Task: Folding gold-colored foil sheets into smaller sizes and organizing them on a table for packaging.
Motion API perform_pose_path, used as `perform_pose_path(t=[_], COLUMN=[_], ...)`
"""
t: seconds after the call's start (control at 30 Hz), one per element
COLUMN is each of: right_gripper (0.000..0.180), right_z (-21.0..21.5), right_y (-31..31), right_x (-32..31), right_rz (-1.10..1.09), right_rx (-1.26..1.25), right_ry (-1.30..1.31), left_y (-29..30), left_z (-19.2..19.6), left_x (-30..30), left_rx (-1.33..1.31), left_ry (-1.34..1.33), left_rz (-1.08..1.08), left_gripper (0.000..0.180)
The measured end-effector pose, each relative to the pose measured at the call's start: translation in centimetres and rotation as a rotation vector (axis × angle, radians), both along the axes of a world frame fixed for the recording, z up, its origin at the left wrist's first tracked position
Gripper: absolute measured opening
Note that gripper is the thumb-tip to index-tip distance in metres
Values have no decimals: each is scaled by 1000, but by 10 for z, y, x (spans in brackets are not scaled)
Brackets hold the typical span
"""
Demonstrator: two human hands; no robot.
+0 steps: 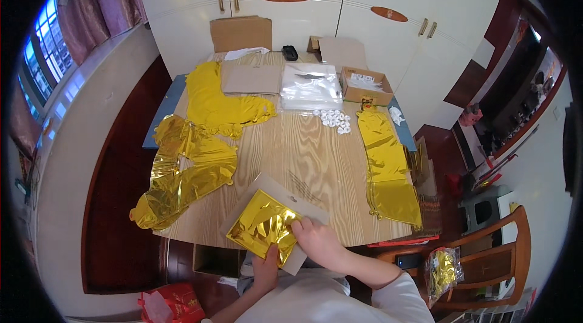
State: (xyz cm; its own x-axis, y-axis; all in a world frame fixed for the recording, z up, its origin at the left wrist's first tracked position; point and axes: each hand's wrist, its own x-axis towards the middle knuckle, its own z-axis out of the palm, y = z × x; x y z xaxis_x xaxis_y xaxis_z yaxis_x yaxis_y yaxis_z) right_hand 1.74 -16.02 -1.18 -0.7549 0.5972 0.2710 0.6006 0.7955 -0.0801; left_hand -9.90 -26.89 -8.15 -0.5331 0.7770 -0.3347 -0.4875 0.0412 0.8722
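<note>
A folded gold foil balloon point(258, 216) lies on a grey-brown cardboard sheet point(296, 262) at the table's near edge, both tilted. My left hand point(265, 269) grips their lower edge, thumb on the foil and the other fingers mostly hidden beneath. With its fingers curled, my right hand point(317, 241) pinches the right side of the foil over the card. Flat foil balloons lie further off: one crumpled, shiny gold balloon point(188, 171) at the left, a matte yellow one point(209, 101) behind it, and a long folded one point(387, 162) at the right.
At the back are stacked cardboard sheets point(251, 79), clear plastic bags point(311, 85), white rolls point(334, 120) and an open carton point(366, 86). A wooden chair point(486, 256) at the right bears a bagged gold balloon point(444, 271). A red bag point(173, 303) stands on the floor at the left.
</note>
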Motion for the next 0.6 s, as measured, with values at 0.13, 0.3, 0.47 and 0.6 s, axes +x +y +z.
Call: perform_pose_path(t=[0.13, 0.3, 0.47, 0.6], right_gripper=[12, 14, 15, 15], right_z=[1, 5, 0, 5], right_y=[4, 24, 30, 22], right_x=[-1, -17, -31, -36], right_rz=[-7, -3, 87, 107], right_rx=[-12, 9, 52, 81], right_ry=[47, 195, 241, 166], left_y=[-1, -6, -4, -3], left_z=[-5, -3, -7, -11], left_x=[-3, -5, -5, -10], left_rx=[2, 5, 121, 100], left_ry=[68, 372, 456, 524], left_rz=[-20, -184, -165, -171], left_gripper=[15, 16, 17, 17])
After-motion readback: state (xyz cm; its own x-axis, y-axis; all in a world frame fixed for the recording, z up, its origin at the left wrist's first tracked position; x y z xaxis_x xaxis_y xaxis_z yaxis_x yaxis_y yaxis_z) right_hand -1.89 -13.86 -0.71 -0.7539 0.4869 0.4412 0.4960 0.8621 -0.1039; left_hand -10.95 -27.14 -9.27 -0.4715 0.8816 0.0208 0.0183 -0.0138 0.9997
